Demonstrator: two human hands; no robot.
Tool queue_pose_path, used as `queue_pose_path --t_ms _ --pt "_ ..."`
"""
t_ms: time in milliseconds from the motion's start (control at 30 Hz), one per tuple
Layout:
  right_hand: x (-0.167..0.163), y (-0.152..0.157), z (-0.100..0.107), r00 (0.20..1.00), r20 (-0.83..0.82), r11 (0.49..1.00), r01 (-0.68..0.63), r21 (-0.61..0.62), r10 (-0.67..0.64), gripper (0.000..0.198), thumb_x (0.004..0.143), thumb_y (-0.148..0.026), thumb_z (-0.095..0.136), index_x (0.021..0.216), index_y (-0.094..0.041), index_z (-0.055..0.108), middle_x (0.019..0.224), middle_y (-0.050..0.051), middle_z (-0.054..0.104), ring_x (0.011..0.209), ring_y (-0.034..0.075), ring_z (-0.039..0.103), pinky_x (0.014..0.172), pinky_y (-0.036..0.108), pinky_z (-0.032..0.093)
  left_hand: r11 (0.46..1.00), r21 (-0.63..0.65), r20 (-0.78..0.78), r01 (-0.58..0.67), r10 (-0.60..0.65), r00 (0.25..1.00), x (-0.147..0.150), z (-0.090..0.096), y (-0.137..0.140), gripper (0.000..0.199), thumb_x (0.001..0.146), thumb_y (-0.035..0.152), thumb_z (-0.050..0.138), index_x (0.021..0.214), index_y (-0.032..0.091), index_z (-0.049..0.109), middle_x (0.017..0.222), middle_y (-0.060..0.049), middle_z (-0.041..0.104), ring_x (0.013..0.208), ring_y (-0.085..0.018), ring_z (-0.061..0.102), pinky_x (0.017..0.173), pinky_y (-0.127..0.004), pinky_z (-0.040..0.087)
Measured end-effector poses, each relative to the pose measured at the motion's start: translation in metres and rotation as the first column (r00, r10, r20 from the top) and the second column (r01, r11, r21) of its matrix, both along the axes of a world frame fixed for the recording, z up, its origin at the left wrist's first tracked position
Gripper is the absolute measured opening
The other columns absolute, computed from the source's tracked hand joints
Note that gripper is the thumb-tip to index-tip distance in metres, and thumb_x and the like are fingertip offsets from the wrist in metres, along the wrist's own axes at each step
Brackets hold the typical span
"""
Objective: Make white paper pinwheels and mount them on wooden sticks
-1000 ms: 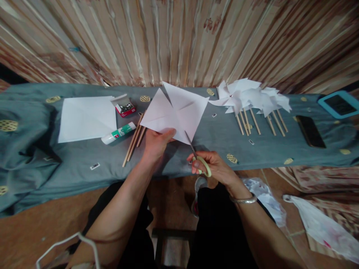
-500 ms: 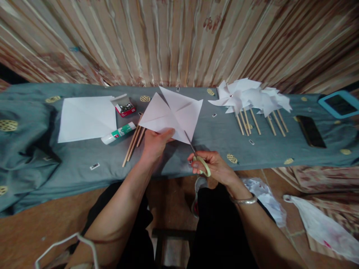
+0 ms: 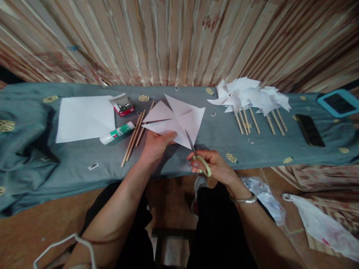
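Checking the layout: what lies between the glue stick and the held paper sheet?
The head view shows wooden sticks lying between the glue stick and the paper sheet.

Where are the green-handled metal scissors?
In the head view, the scissors are just right of centre in the right hand, overlapping the slit white square paper.

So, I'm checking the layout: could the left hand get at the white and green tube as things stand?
Probably yes, after letting go: the left hand grips the cut paper, but the tube lies close by, with only flat-lying wooden sticks between.
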State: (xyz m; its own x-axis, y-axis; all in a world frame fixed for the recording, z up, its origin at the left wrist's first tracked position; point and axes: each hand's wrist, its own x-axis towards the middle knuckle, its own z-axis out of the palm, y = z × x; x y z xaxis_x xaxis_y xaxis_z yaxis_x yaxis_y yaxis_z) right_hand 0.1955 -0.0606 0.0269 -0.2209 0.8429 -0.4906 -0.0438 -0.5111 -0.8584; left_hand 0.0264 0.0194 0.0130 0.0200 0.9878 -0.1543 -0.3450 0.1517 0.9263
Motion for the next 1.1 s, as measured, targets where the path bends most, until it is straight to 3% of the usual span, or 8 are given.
queue_pose_path --t_ms 133,367,567,833,1100 --pt "0.0017 -0.0003 -0.0019 1.000 0.011 0.999 -0.013 0.041 0.013 0.049 0.058 -0.057 0.086 0.083 -0.019 0.068 0.063 -0.006 0.061 0.057 0.008 0.059 0.058 0.021 0.050 0.998 -0.027 0.034 0.051 -0.050 0.998 0.0011 0.0048 -0.0038 0.032 0.054 0.020 0.074 0.084 0.018 0.067 0.076 0.000 0.069 0.067 -0.018 0.064 0.061 -0.028 0.053" --pt "0.0022 -0.0011 -0.0009 1.000 0.018 0.999 -0.010 0.048 0.010 0.045 0.060 -0.055 0.085 0.083 -0.020 0.068 0.064 -0.006 0.063 0.057 0.008 0.058 0.058 0.021 0.049 0.998 -0.059 0.000 0.038 -0.038 0.999 0.0016 0.0036 -0.0046 0.028 0.052 0.023 0.077 0.078 0.018 0.066 0.074 -0.001 0.069 0.068 -0.019 0.065 0.061 -0.029 0.053" --pt "0.0006 -0.0001 -0.0009 1.000 0.010 1.000 0.004 0.011 -0.004 0.046 0.055 -0.052 0.089 0.080 -0.020 0.068 0.062 -0.007 0.062 0.054 0.007 0.058 0.055 0.020 0.048 0.995 -0.037 0.027 0.091 -0.090 0.996 0.0004 0.0045 -0.0033 0.043 0.054 0.020 0.073 0.097 0.019 0.069 0.080 -0.001 0.070 0.068 -0.018 0.065 0.059 -0.028 0.053" --pt "0.0008 0.0007 -0.0024 0.999 -0.001 0.999 0.039 -0.010 -0.039 0.046 0.050 -0.047 0.092 0.077 -0.019 0.068 0.061 -0.007 0.063 0.053 0.006 0.058 0.054 0.019 0.047 0.998 -0.046 0.024 0.052 -0.051 0.998 0.0006 0.0060 -0.0050 0.027 0.053 0.021 0.076 0.077 0.018 0.065 0.074 0.000 0.068 0.067 -0.018 0.064 0.062 -0.029 0.053" --pt "-0.0008 0.0006 0.0009 0.999 0.006 0.999 0.046 0.000 -0.046 0.047 0.050 -0.053 0.090 0.075 -0.019 0.070 0.060 -0.006 0.063 0.053 0.007 0.058 0.055 0.020 0.050 0.991 -0.031 0.001 0.127 -0.127 0.992 -0.0009 0.0040 -0.0048 0.048 0.056 0.022 0.072 0.103 0.018 0.068 0.082 -0.002 0.070 0.071 -0.019 0.066 0.062 -0.029 0.053"
